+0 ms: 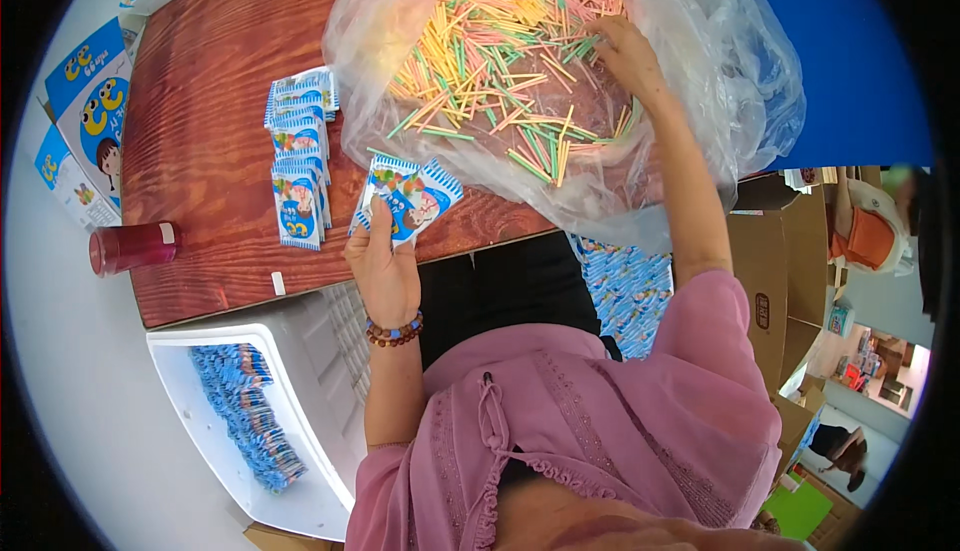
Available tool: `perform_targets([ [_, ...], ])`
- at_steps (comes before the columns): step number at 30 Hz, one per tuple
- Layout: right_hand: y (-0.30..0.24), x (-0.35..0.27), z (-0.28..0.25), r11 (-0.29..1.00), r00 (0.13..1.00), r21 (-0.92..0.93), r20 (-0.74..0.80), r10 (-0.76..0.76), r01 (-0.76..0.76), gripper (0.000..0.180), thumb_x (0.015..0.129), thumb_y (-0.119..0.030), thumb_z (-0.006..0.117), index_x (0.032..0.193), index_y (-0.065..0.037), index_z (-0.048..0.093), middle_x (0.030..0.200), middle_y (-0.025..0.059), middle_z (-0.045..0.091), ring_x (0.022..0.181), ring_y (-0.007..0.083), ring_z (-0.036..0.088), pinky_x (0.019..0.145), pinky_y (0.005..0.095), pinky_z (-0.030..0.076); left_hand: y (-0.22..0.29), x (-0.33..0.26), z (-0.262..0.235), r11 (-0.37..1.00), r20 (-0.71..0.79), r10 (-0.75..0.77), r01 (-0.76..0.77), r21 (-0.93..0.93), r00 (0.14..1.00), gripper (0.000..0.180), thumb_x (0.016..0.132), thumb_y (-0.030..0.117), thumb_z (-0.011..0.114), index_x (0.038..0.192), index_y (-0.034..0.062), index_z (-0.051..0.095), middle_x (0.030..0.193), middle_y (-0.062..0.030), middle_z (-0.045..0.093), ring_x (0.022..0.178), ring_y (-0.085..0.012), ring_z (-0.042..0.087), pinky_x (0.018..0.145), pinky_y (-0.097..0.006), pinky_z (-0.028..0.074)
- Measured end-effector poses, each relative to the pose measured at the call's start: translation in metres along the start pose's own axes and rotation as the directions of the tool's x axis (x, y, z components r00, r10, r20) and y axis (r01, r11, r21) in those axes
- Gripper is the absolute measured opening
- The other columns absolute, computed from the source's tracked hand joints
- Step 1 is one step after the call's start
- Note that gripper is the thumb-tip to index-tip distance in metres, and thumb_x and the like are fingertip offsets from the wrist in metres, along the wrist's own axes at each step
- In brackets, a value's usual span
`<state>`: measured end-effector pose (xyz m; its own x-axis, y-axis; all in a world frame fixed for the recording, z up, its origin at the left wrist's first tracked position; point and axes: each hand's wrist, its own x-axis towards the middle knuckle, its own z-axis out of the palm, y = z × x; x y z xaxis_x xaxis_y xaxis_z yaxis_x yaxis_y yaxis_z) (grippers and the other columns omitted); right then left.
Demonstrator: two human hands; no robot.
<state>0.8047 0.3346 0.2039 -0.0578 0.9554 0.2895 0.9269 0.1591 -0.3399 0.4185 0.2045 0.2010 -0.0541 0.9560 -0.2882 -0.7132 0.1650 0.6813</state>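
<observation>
My left hand (388, 269), with beaded bracelets at the wrist, is closed on a couple of small blue-and-white printed packets (408, 196), fanned out above the near table edge. A green stick end shows at the packets' top edge. My right hand (630, 59) reaches into a large clear plastic bag (735, 71), fingers curled down at the pile of thin pink, yellow and green sticks (500, 11). Its fingertips touch the sticks; exactly how many they pinch is too small to make out. Left of the bag, a column of overlapping blue-and-white packets (298, 191) lies on the table.
The reddish wooden table (220, 81) carries a cup of red liquid (133, 249) at its left edge. Below stands a white bin (270, 341) with many packets inside. More packets (625, 291) lie under the table's near side. Cardboard boxes (770, 271) stand at right; another person (840, 451) is beyond.
</observation>
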Motion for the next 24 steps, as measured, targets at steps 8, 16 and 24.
perform_targets([
  [8,0.006,0.019,-0.001,0.904,0.915,-0.227,0.27,-0.299,0.362,0.039,0.07,0.004,0.061,0.108,-0.008,0.058,0.117,0.0113,0.054,0.11,0.0295,0.053,0.095,0.0394,0.044,-0.001,-0.001,-0.005,0.996,0.006,0.024,-0.024,0.083,1.0,0.022,0.096,0.015,0.056,0.108,-0.0024,0.062,0.105,-0.007,0.066,0.093,-0.0138,0.064,0.082,-0.031,0.051],
  [16,0.022,0.015,0.007,0.89,0.895,-0.269,0.364,-0.26,0.368,0.023,0.081,-0.008,0.062,0.101,-0.004,0.051,0.105,0.0118,0.053,0.096,0.0309,0.058,0.081,0.0402,0.049,-0.001,-0.001,-0.005,0.999,0.007,0.001,-0.001,0.043,1.0,0.023,0.096,0.014,0.055,0.11,-0.003,0.062,0.107,-0.0089,0.066,0.096,-0.0157,0.065,0.084,-0.031,0.052],
  [24,0.037,0.049,0.012,0.991,0.986,0.045,0.114,0.12,-0.126,0.027,0.088,-0.023,0.06,0.089,0.004,0.055,0.084,0.02,0.062,0.083,0.0352,0.06,0.073,0.0408,0.045,0.001,0.001,-0.007,0.999,0.008,-0.021,0.021,0.037,1.0,0.024,0.096,0.013,0.055,0.113,-0.0029,0.06,0.109,-0.0097,0.066,0.098,-0.0166,0.064,0.086,-0.032,0.052],
])
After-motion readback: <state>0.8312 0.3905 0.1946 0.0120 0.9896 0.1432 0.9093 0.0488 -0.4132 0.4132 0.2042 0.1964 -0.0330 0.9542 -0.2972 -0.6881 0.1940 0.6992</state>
